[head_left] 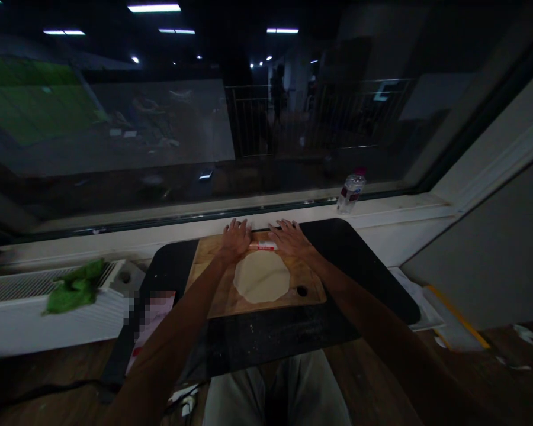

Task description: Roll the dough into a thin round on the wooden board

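A round sheet of rolled-out dough [262, 277] lies flat on a wooden cutting board [222, 302]. Across the dough's far edge is a rolling pin [266, 245] with a red and white label on its middle. My left hand [236, 238] rests over the pin's left end, fingers stretched forward past it. Over the right end lies my right hand [291, 238], palm down and fingers spread. Both palms seem to touch the pin, whose ends are hidden beneath them.
The board lies on a black table [368, 266] against a white window sill. A water bottle [352, 190] stands on the sill at right. At left, a green cloth [77, 287] hangs over a radiator [39, 319]. A pink printed packet [153, 319] lies near my left forearm.
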Available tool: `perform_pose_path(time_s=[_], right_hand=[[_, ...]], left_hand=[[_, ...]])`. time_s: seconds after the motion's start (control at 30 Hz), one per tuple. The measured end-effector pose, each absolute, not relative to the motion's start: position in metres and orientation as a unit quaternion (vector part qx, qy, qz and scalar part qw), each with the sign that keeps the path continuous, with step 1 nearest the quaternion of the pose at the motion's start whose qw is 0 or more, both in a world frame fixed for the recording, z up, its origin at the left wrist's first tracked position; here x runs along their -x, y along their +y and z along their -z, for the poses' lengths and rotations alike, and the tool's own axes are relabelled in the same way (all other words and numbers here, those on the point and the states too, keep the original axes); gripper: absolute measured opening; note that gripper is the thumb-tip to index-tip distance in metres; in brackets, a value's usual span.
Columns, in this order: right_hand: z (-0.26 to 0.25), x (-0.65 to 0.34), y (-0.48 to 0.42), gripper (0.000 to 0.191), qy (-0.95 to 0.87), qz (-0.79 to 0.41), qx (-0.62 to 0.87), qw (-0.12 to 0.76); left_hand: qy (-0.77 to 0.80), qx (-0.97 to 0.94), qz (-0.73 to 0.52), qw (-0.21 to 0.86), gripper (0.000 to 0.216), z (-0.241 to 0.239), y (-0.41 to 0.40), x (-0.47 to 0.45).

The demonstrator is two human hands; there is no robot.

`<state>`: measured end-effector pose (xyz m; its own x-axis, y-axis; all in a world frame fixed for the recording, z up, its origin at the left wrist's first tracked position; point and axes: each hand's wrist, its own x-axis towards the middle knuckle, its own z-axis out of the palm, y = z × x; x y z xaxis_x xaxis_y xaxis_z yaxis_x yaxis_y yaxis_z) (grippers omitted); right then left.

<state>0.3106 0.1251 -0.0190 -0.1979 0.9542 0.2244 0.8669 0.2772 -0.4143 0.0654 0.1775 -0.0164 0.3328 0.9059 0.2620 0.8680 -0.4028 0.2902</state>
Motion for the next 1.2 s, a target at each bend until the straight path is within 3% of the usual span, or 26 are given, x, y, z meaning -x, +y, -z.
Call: perform_pose_path(time_s=[0.47,0.87,1.2], right_hand=[[0.02,-0.293,0.086,0.058,-0.761,-0.085,0.596,0.241],[-0.006,-0.271,0.01,0.063,-0.784,-0.024,0.603,0.147],[-0.017,-0.27,0.027,0.062,-0.777,0.021,0.622,0.092]], left_hand=[[0.546,-0.815,-0.185,0.057,0.051,0.014,0.137,-0.055],[0.527,-0.827,-0.193,0.017,0.059,0.016,0.067,-0.038],[0.551,-0.821,-0.148,-0.02,0.058,0.014,0.091,-0.047]])
